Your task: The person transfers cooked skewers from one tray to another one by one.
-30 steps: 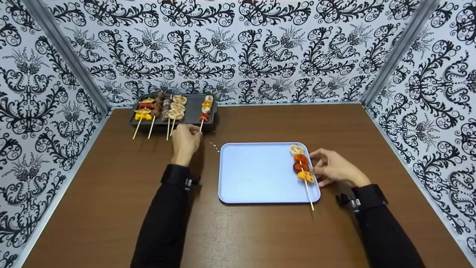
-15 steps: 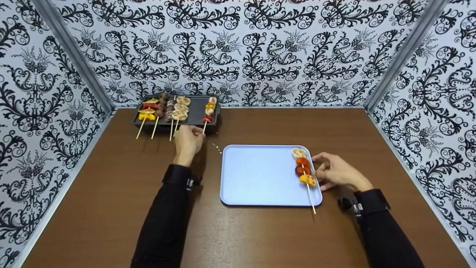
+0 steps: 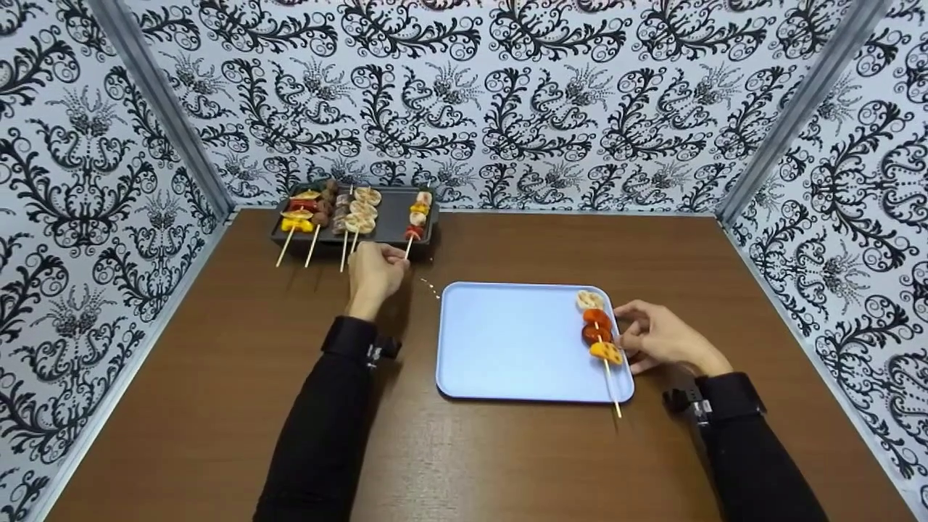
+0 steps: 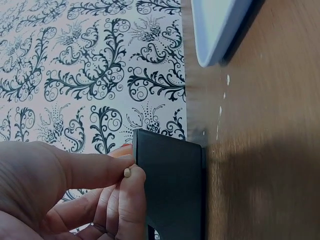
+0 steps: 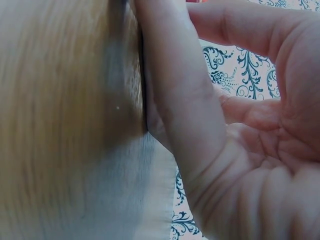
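Note:
My left hand (image 3: pixel 377 272) pinches the bare stick end of a skewer (image 3: pixel 418 216) with red, white and yellow pieces. Its food end lies at the right side of a black grill pan (image 3: pixel 391 203). The stick's tip (image 4: pixel 127 173) shows between thumb and forefinger in the left wrist view. My right hand (image 3: pixel 663 335) rests against the right rim of a pale blue tray (image 3: pixel 515 341), fingers spread and slightly bent. Beside those fingers another skewer (image 3: pixel 600 335) lies on the tray, with a white slice, red-orange pieces and a yellow piece; its stick overhangs the front rim.
Several other skewers lie on the pan's left part, including one with white slices (image 3: pixel 361 212) and one with brown balls (image 3: pixel 324 206). Their sticks jut over the front edge. Patterned walls (image 3: pixel 507 109) enclose the brown table (image 3: pixel 544 464) at the back and sides.
The whole scene has shifted slightly right and down as the head view moves. Both hands keep about the same place against the skewer and the tray.

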`<action>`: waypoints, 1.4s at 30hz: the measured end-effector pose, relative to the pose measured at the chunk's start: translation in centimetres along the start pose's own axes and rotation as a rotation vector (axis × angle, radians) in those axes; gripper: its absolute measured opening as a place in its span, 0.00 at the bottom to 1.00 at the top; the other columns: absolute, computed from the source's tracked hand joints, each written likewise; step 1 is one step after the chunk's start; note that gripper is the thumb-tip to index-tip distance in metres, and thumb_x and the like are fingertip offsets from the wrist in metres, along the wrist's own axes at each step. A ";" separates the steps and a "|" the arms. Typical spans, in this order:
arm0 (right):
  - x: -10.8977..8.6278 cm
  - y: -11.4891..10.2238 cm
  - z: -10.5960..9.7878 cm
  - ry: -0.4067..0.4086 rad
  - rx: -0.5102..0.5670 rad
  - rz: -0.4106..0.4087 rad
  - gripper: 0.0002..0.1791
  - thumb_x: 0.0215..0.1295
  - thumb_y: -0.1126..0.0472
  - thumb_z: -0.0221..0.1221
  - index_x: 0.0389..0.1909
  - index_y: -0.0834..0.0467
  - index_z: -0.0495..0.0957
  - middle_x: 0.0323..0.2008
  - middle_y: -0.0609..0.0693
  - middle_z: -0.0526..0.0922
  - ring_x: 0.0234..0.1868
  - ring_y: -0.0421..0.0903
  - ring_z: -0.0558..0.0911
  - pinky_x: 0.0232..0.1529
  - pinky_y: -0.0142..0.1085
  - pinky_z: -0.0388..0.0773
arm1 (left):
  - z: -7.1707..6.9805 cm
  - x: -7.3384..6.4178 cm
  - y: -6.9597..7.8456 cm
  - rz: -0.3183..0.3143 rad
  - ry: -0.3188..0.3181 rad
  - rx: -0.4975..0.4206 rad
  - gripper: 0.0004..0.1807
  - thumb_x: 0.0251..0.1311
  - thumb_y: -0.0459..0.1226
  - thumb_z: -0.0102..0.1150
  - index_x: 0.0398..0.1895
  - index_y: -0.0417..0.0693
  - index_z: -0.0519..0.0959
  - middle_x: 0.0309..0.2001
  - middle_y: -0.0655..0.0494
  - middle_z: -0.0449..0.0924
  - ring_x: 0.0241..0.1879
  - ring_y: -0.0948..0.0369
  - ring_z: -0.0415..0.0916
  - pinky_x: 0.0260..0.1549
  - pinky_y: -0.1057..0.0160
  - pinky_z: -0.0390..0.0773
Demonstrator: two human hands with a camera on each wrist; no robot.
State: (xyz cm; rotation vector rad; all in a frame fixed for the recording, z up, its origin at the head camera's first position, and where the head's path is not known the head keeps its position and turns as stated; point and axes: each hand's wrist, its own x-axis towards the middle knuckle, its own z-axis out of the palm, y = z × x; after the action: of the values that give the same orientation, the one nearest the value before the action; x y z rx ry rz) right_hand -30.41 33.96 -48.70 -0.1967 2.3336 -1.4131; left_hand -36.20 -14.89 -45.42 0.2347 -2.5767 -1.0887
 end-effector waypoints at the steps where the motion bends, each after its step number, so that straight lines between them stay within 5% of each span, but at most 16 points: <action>1: 0.0 0.0 0.0 0.003 -0.001 0.001 0.32 0.64 0.71 0.62 0.68 0.63 0.64 0.38 0.65 0.80 0.36 0.57 0.83 0.33 0.53 0.86 | 0.0 0.0 0.0 -0.005 0.003 0.005 0.03 0.54 0.37 0.69 0.28 0.54 0.90 0.27 0.62 0.87 0.36 0.56 0.84 0.39 0.56 0.79; 21: -0.1 -0.4 0.3 0.006 -0.008 -0.016 0.33 0.64 0.72 0.60 0.70 0.64 0.62 0.38 0.66 0.79 0.36 0.59 0.84 0.34 0.53 0.86 | -2.9 -1.2 0.7 -0.021 -0.006 -0.098 0.04 0.54 0.39 0.71 0.32 0.56 0.90 0.26 0.65 0.85 0.30 0.63 0.80 0.34 0.62 0.75; 42: -0.4 -0.3 0.3 0.019 -0.012 0.003 0.34 0.64 0.69 0.65 0.70 0.63 0.64 0.39 0.66 0.80 0.36 0.58 0.85 0.32 0.53 0.85 | -2.9 -3.8 2.5 0.062 -0.106 -0.185 0.05 0.54 0.38 0.71 0.35 0.51 0.90 0.26 0.64 0.86 0.26 0.64 0.82 0.26 0.66 0.77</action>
State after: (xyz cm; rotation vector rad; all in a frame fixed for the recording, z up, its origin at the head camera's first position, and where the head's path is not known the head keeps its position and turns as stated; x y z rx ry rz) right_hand -29.95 33.71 -48.48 -0.1836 2.3572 -1.4056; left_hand -31.67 -14.01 -42.63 0.0534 -2.5343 -1.3390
